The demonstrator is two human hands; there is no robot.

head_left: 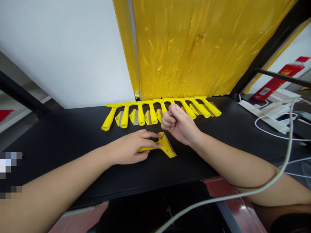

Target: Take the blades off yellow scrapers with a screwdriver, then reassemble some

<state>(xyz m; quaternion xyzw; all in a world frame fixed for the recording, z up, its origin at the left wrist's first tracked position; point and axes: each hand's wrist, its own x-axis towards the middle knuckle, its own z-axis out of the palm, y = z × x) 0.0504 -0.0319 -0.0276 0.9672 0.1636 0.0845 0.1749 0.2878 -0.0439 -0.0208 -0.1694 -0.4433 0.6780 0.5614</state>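
A yellow scraper [167, 149] with a metal blade along its right edge lies flat on the black tabletop. My left hand [132, 147] is closed round its handle, with fingertips pressing on the head. One screw shows on the lower part of the head. Just above and to the right, my right hand [178, 124] is curled in a fist around a thin dark tool [163, 133], probably a hex key. Its tip meets the upper part of the scraper head, and most of it is hidden by the fingers.
Behind my hands, several yellow scraper handles [124, 117] stand in a row, with small yellow blade-holder plates [134, 117] between them. A yellow sheet [194, 48] hangs behind. To the right are a red bottle [279, 79] and white cables; one cable [233, 196] crosses the foreground.
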